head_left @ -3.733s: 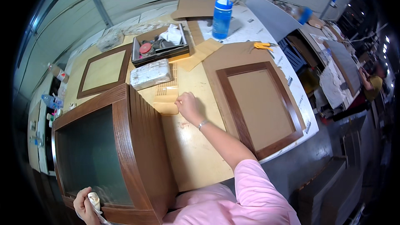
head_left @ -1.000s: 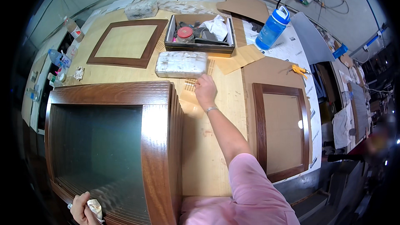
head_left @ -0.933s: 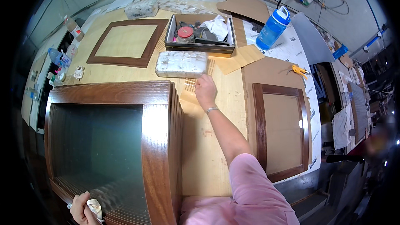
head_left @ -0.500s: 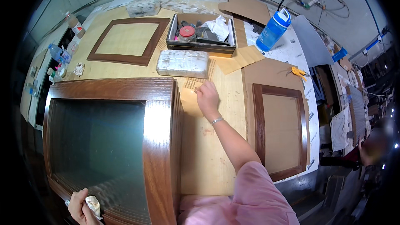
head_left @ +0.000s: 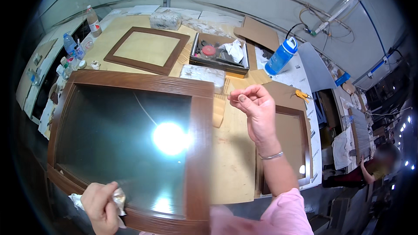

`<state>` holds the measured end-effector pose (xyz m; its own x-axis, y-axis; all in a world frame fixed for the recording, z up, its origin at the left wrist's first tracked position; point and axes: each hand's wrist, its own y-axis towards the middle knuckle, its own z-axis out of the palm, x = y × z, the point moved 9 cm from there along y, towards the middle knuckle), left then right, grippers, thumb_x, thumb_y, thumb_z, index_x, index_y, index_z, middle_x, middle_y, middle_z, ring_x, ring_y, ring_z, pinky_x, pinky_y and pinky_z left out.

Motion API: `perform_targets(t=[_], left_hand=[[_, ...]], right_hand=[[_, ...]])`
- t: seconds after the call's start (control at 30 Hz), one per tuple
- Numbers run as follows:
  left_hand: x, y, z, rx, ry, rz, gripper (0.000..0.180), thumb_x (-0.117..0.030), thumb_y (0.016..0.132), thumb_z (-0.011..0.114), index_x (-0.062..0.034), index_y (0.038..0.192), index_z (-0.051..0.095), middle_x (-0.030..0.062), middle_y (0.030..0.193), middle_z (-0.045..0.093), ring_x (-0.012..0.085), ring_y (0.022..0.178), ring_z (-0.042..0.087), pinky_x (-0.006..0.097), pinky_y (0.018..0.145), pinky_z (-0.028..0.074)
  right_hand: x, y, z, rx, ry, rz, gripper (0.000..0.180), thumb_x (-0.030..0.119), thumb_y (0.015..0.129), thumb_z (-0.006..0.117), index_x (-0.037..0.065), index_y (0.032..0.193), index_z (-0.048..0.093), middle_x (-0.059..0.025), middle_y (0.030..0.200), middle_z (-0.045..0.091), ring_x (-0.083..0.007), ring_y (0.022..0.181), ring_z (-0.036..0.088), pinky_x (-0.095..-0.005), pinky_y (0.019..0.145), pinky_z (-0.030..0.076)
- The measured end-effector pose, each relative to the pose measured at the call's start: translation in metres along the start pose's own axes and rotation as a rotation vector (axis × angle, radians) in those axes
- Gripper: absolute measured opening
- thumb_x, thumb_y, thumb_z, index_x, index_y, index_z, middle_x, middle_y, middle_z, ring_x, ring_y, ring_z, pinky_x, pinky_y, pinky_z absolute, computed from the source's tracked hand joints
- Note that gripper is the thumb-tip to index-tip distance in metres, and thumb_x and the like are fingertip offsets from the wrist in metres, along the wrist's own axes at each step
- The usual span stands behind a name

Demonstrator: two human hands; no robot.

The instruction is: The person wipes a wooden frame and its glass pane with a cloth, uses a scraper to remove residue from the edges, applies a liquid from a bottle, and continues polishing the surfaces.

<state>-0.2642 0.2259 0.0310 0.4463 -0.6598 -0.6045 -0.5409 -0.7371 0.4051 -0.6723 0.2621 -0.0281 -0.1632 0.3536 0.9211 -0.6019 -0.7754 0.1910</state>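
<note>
Two hands in play, and your left hand (head_left: 101, 200) is down at the near edge of the big framed glass door (head_left: 130, 148), fingers curled around a crumpled white rag (head_left: 116, 199) that sits right on the lower wooden rail. That door lies flat in front of you, dark wood frame all round, and a bright lamp glare bounces off the middle of the pane.

Your right hand (head_left: 254, 106) is up off the workbench (head_left: 235, 165), hovering above the bare tan surface just right of the door's upper corner. Thumb and forefinger are pinched narrow, the other fingers loosely curled; whether anything tiny sits in that pinch, you cannot tell. A thin metal bracelet (head_left: 271, 156) rings the wrist, pink sleeve (head_left: 283, 209) below it.

Further back, a smaller wooden frame (head_left: 147, 50) lies flat, with a black tray (head_left: 220, 54) of odds and ends beside it and a wrapped whitish block (head_left: 203, 74) touching the door's far rail. A blue water bottle (head_left: 281, 56) stands upright to the right. Another dark frame (head_left: 291, 148) lies under your right forearm.
</note>
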Motion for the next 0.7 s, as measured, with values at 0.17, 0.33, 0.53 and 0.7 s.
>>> perform_targets(t=[0.17,0.33,0.53,0.7], left_hand=[[0.001,-0.005,-0.037,-0.004,-0.187,0.255,0.032,-0.001,0.061,0.059,-0.0032,0.090,0.072,0.0063,0.062,0.061,0.0236,0.049,0.053,0.034,0.051,0.038],[0.064,-0.013,-0.112,-0.088,-0.223,0.260,0.023,-0.003,0.066,0.060,-0.0051,0.084,0.074,0.0057,0.061,0.063,0.0208,0.047,0.053,0.032,0.048,0.038],[0.139,-0.024,-0.168,-0.123,-0.410,0.233,0.018,0.002,0.065,0.061,-0.0039,0.077,0.073,0.0083,0.058,0.063,0.0210,0.043,0.054,0.030,0.045,0.040],[0.192,-0.022,-0.194,-0.107,-0.497,0.169,0.017,0.002,0.066,0.060,-0.0035,0.077,0.073,0.0086,0.058,0.063,0.0212,0.044,0.054,0.030,0.046,0.041]], right_hand=[[0.034,-0.011,0.115,0.208,-0.096,0.114,0.026,-0.005,0.083,0.073,0.005,0.101,0.057,-0.0116,0.096,0.072,-0.0153,0.088,0.068,-0.0283,0.081,0.056],[0.003,-0.006,0.254,0.384,-0.263,0.153,0.030,-0.007,0.079,0.074,0.006,0.097,0.055,-0.0086,0.094,0.071,-0.0139,0.087,0.068,-0.0281,0.080,0.056],[-0.080,0.015,0.391,0.461,-0.321,0.231,0.031,-0.017,0.075,0.069,0.002,0.092,0.051,-0.0078,0.084,0.063,-0.0169,0.084,0.068,-0.0295,0.075,0.059],[-0.120,0.023,0.435,0.445,-0.372,0.268,0.030,-0.018,0.075,0.068,0.002,0.090,0.050,-0.0070,0.082,0.062,-0.0151,0.081,0.066,-0.0290,0.072,0.059]])
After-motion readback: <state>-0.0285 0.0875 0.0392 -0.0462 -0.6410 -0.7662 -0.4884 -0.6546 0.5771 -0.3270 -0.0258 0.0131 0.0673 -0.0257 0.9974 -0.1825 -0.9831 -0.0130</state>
